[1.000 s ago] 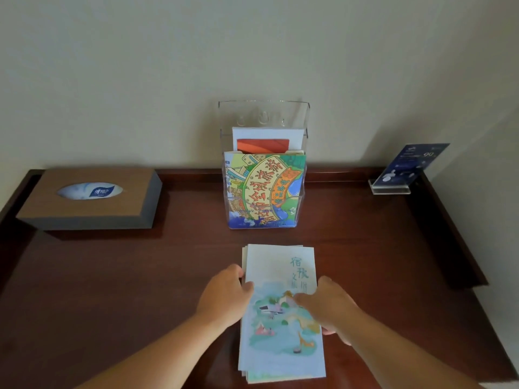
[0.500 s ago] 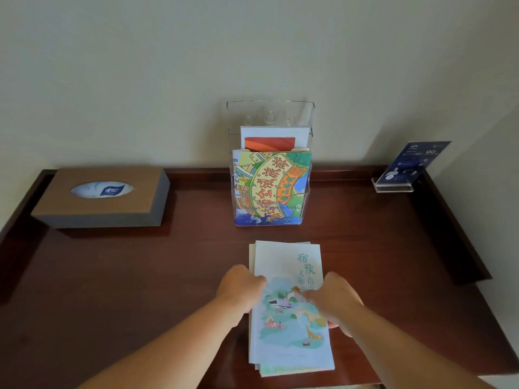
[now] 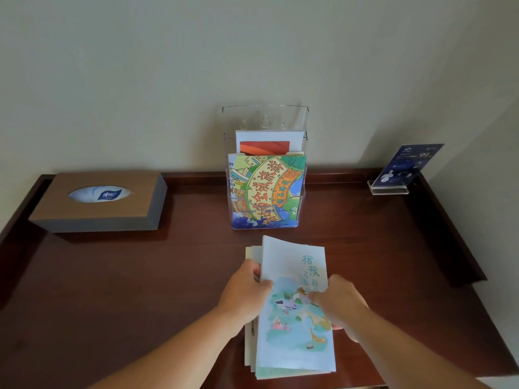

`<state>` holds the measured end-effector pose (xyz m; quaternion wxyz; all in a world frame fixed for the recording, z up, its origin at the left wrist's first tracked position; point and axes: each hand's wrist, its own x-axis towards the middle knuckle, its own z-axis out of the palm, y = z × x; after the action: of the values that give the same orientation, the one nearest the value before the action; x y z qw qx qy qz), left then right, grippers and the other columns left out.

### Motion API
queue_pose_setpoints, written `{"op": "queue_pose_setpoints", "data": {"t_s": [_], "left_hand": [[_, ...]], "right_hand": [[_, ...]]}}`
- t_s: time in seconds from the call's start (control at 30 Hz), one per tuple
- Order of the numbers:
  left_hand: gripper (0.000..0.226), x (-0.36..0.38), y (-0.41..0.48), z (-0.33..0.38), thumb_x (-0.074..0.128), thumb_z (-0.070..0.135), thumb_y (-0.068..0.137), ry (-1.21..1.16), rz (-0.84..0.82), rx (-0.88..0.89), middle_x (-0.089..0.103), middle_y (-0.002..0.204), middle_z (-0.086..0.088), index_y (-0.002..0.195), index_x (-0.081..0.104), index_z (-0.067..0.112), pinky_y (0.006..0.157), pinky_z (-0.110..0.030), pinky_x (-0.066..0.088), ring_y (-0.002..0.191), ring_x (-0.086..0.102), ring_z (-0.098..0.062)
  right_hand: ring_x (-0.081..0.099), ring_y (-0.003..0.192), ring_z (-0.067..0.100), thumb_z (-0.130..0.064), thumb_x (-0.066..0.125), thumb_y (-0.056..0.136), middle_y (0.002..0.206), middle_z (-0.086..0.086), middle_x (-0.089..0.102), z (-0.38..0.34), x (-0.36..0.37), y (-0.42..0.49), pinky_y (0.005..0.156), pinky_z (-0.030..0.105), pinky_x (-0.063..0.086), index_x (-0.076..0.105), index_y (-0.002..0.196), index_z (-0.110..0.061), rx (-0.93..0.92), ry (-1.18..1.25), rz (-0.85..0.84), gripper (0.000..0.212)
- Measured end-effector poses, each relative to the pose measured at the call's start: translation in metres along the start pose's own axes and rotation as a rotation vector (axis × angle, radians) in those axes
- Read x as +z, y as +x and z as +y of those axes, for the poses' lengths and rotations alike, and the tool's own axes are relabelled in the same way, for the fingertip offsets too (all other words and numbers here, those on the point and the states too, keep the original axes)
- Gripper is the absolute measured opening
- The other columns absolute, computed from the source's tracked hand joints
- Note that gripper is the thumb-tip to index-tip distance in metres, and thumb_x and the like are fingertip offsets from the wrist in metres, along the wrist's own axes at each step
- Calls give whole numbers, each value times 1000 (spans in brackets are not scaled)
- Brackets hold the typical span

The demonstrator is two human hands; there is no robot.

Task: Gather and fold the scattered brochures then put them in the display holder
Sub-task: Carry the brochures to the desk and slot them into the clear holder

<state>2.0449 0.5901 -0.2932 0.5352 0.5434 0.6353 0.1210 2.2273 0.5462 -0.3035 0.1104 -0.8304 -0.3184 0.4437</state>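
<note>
A pale blue folded brochure (image 3: 293, 343) with a green landscape print lies on the dark wooden desk (image 3: 140, 276) near the front edge. My left hand (image 3: 244, 293) grips its left edge, and the top fold is lifted there, showing inner layers. My right hand (image 3: 338, 303) holds its right edge, thumb on the cover. A clear acrylic display holder (image 3: 265, 119) stands against the wall behind it. Its front pocket holds a colourful cartoon brochure (image 3: 265, 189); a white brochure with a red patch (image 3: 265, 141) sits in the back pocket.
A brown tissue box (image 3: 98, 200) sits at the back left. A small acrylic stand with a dark blue card (image 3: 407, 169) is at the back right. The desk has raised rims on the left, right and back.
The brochure's left side has lifted off the desk as my left hand closed around its edge. My right hand stays on the right edge. The view has shifted slightly.
</note>
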Motion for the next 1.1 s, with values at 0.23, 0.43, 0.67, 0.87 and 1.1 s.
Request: {"op": "queue_pose_setpoints", "data": {"t_s": [0.23, 0.43, 0.67, 0.87, 1.1], "left_hand": [[13, -34, 4, 36, 56, 8, 91, -223, 39, 227, 72, 93, -4, 96, 56, 20, 77, -38, 54, 87, 70, -18], [39, -59, 7, 59, 51, 2, 93, -230, 2, 430, 71, 108, 16, 113, 58, 36, 85, -30, 54, 100, 67, -2], [38, -50, 5, 42, 51, 4, 96, -179, -14, 408, 68, 115, 15, 122, 56, 31, 78, -13, 51, 105, 64, 2], [30, -79, 7, 79, 53, 17, 95, -110, 69, 526, 70, 108, 23, 114, 62, 38, 82, -28, 53, 98, 64, 5], [21, -153, 15, 186, 60, 17, 82, -210, 261, 739, 75, 98, 4, 96, 63, 32, 83, -48, 55, 93, 71, -20]], "right_hand": [[65, 75, 14, -27, 64, 87, 84, -8, 64, -29, -40, -12, 65, 40, 56, 53, 89, -28, -321, 144, 204, 11], [65, 76, 0, -29, 64, 91, 87, -17, 67, -50, -57, -19, 62, 30, 57, 52, 91, -37, -563, 147, 299, 14], [65, 85, -1, -23, 61, 93, 93, -21, 68, -36, -43, -11, 74, 32, 57, 59, 109, -34, -521, 125, 199, 19], [68, 81, 5, -24, 61, 94, 90, -14, 70, -70, -73, -16, 72, 40, 60, 58, 92, -37, -639, 185, 238, 13], [68, 85, 26, -18, 58, 94, 88, -6, 66, -182, -146, -27, 79, 53, 56, 62, 94, -21, -942, 237, 379, 5]]}}
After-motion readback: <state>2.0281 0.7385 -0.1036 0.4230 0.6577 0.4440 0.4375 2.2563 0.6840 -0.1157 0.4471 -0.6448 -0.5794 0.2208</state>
